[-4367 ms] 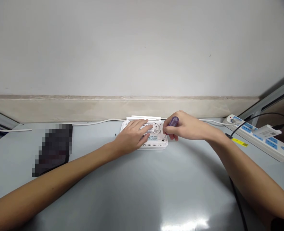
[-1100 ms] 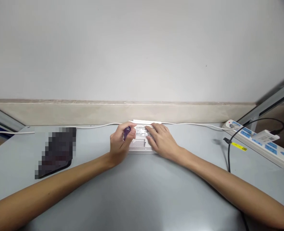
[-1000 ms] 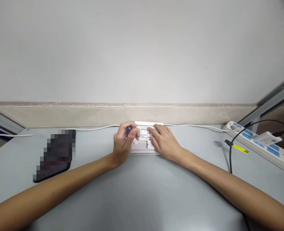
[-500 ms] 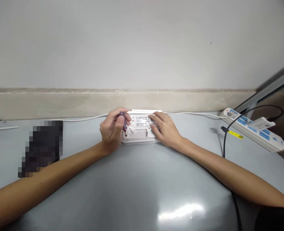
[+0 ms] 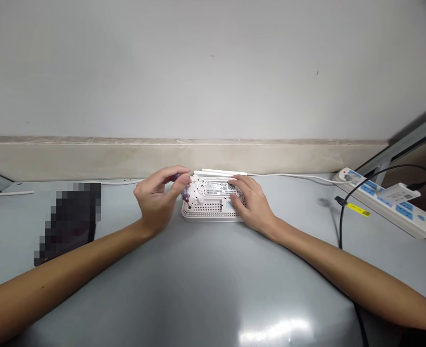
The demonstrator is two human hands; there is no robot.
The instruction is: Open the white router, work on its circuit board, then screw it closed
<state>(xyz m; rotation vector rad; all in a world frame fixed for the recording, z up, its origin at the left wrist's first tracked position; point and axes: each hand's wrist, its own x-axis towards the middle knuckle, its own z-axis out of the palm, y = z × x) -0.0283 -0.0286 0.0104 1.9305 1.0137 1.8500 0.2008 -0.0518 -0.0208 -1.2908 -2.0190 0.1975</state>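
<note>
A white router (image 5: 209, 208) lies on the table with its vented, labelled underside up. Two white antennas (image 5: 222, 173) stretch along its far side. My left hand (image 5: 158, 195) is closed around a small screwdriver (image 5: 185, 193) with a translucent purplish handle. The tool is tilted, and its lower end is at the hole in the router's near left corner; whether the tip sits inside it, I cannot tell. Across the router's right end rests my right hand (image 5: 254, 202), its fingers spread and touching the top surface. That hand covers part of the label.
On the right lies a white power strip (image 5: 386, 205) with blue sockets and a plugged-in white adapter (image 5: 401, 193). A black cable (image 5: 341, 226) with a yellow tag runs under my right forearm. A dark, pixelated object (image 5: 72, 221) is at left. The wall (image 5: 213, 161) stands behind.
My left hand has shifted a little left, its fingers opening wider around the screwdriver, whose handle now tilts differently. My right hand stays on the router. The whole view has shifted slightly.
</note>
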